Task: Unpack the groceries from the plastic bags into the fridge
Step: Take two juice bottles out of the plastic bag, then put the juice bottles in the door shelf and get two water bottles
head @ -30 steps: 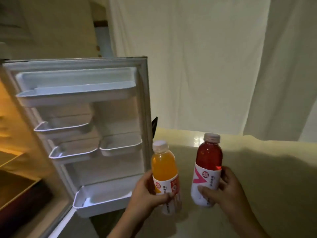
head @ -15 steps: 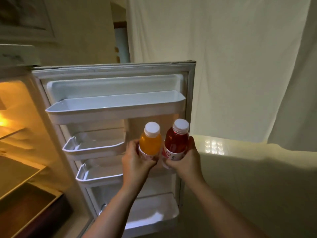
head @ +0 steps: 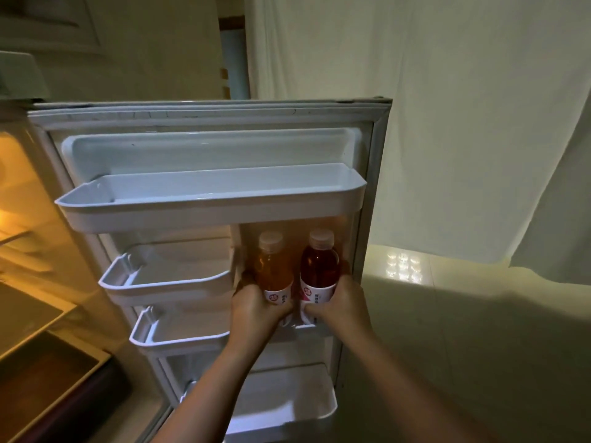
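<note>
While the head camera looks down at the open white fridge door (head: 211,119), two clear plastic drink bottles stand upright side by side in its right-hand middle compartment: one orange-drink bottle with a pale round cap (head: 272,266) at the left and one red-drink bottle with a pale round cap (head: 319,265) at the right, close together, both wearing white paper labels with a red mark. Two bare hands are in view. The left hand (head: 256,310) has its fingers curled round the lower body of the orange bottle, and the right hand (head: 340,306) wraps its fingers round the lower body of the red one; the hands cover the bottle bases, so whether they touch the shelf floor cannot be told. Five moulded door shelves can be counted: one long smooth white plastic top shelf (head: 211,215) at twelve o'clock from the bottles, overhanging their caps; two short rounded shelves, the upper (head: 166,287) and the lower (head: 172,342), at nine and eight o'clock; the one at the hands, mostly hidden; and one glossy bottom shelf (head: 287,414) at six o'clock, partly behind the forearms. At nine o'clock of the frame glows the amber-lit fridge interior (head: 22,219). A creased pale cloth curtain (head: 463,123) hangs at two o'clock, above a shiny tiled floor (head: 447,346).
</note>
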